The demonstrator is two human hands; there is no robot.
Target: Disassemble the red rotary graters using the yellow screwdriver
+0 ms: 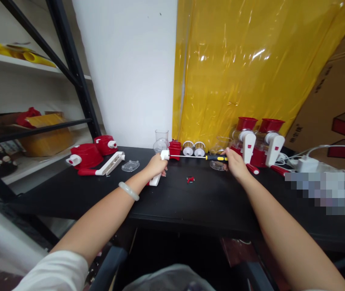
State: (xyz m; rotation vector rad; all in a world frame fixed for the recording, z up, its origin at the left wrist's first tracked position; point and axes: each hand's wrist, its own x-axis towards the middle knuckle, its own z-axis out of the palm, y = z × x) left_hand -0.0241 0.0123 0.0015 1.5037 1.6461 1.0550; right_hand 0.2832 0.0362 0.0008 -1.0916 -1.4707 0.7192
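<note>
My left hand (157, 165) is closed around a white crank handle (164, 154) with a red grip, held just above the black table. In my right hand (234, 161) is a screwdriver (217, 158) with a black and yellow handle. Its long shaft lies level and reaches left to the end of the crank handle; whether the tip sits in a screw is too small to tell. Below the shaft, a small red part (190, 179) lies on the table with a few tiny screws around it. A clear round cover (217, 165) rests beside my right hand.
Red housings (86, 156), another white crank (111, 162) and a clear cover (130, 165) lie at the left. Two drum graters (199, 148) stand at the back by a red part (175, 150). Assembled red-and-white graters (249, 145) and white cables (308, 163) are at the right.
</note>
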